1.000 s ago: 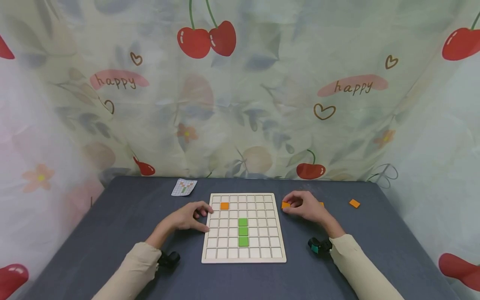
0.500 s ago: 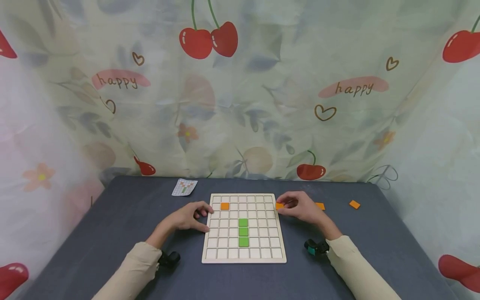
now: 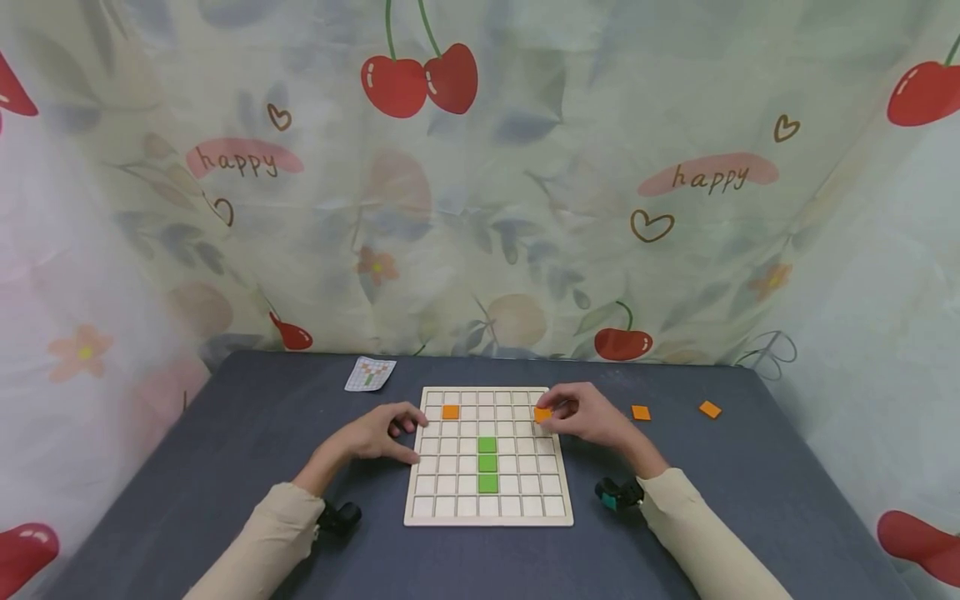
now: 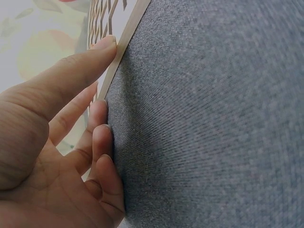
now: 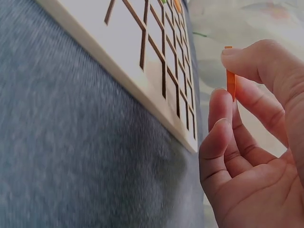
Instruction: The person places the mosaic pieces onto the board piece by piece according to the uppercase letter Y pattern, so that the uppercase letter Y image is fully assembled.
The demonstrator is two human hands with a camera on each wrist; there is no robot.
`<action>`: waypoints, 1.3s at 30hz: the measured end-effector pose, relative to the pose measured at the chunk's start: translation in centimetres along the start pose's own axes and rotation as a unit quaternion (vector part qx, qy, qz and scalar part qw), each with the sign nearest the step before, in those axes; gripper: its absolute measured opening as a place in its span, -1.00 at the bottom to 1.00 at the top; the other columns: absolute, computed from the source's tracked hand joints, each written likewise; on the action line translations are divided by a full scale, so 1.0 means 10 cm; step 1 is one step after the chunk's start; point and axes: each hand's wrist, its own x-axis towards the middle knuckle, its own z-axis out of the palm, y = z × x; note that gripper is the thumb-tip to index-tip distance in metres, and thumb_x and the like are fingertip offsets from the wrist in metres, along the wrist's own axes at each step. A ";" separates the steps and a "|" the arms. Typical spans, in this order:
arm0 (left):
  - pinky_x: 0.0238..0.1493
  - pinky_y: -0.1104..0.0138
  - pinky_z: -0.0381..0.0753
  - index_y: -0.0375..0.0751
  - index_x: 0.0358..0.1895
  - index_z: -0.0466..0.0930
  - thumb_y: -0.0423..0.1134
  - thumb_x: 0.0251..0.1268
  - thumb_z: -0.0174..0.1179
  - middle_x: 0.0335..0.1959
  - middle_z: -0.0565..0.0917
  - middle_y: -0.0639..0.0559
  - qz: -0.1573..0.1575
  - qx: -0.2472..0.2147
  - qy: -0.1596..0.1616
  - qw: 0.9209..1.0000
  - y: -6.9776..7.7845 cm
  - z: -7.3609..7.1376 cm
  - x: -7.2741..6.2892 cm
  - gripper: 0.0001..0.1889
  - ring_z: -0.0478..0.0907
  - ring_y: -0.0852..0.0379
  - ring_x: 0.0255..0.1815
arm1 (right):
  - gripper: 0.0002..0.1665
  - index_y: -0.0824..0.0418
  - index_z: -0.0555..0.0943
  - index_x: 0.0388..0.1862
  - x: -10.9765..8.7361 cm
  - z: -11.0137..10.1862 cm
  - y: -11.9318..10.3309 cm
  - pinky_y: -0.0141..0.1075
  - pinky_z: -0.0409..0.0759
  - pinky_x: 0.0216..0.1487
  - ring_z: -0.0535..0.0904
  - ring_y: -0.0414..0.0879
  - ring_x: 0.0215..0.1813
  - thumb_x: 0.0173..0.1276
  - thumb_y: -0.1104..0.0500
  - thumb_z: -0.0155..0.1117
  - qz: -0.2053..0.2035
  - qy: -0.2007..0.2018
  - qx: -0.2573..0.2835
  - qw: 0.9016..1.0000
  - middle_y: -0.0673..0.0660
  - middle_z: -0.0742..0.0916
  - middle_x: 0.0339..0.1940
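Cherry-print fabric [image 3: 510,208] is hanging behind a dark table [image 3: 480,562] where a gridded board [image 3: 531,483] is lying. The left hand [image 3: 378,432], loosely spread, is resting at its edge; the right hand [image 3: 588,412] is pinching an orange tile [image 3: 542,414] over the upper right cells — apparently a placing step, calling for aligning and lowering. Compared with the earlier frame, the tile is sitting farther inward.

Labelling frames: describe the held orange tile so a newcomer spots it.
On the dark table, find the white gridded board. Near its far right corner, the right hand pinches an orange tile. Other orange tiles lie flat; only this is held.
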 end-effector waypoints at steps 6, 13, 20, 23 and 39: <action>-0.10 0.16 0.33 -0.29 0.09 0.60 -0.37 0.06 0.57 -0.18 0.49 -0.05 -0.001 0.000 -0.001 1.000 0.01 -0.01 -0.01 -0.50 0.36 -0.02 -0.20 | -0.71 0.34 0.71 -0.05 0.08 0.10 0.00 -0.31 0.53 -0.31 0.59 0.02 -0.33 0.25 0.33 0.51 -0.007 -0.006 -0.001 1.000 0.16 0.72 -0.18; -0.11 0.16 0.33 -0.28 0.09 0.60 -0.37 0.07 0.57 -0.18 0.49 -0.05 -0.003 0.000 -0.003 1.000 0.01 -0.01 0.00 -0.50 0.36 -0.02 -0.20 | -0.68 0.34 0.71 -0.03 0.17 0.22 -0.04 -0.30 0.53 -0.24 0.59 0.03 -0.33 0.24 0.32 0.54 -0.006 -0.013 0.019 1.000 0.18 0.72 -0.19; -0.11 0.16 0.33 -0.28 0.10 0.60 -0.35 0.07 0.57 -0.17 0.49 -0.06 0.001 -0.002 -0.006 1.000 0.00 -0.02 0.00 -0.50 0.36 -0.02 -0.20 | -0.71 0.30 0.71 -0.04 0.24 0.33 -0.03 -0.26 0.58 -0.15 0.61 -0.03 -0.32 0.27 0.28 0.53 0.002 -0.028 0.010 1.000 0.11 0.71 -0.22; -0.11 0.16 0.32 -0.28 0.10 0.60 -0.35 0.08 0.57 -0.17 0.49 -0.06 0.001 -0.004 -0.007 1.000 -0.01 -0.02 0.00 -0.50 0.35 -0.02 -0.20 | -0.71 0.30 0.71 -0.04 0.26 0.37 -0.03 -0.23 0.59 -0.15 0.63 -0.02 -0.33 0.28 0.28 0.52 -0.003 -0.034 0.015 0.999 0.11 0.72 -0.22; -0.13 0.18 0.34 -0.32 0.07 0.61 -0.39 0.07 0.56 -0.20 0.50 -0.06 -0.007 -0.006 0.007 1.000 0.03 0.00 0.00 -0.53 0.37 -0.01 -0.22 | -0.73 0.32 0.72 -0.04 0.33 0.50 -0.06 -0.25 0.59 -0.14 0.64 -0.01 -0.28 0.29 0.31 0.50 -0.016 -0.038 0.020 0.999 0.16 0.71 -0.20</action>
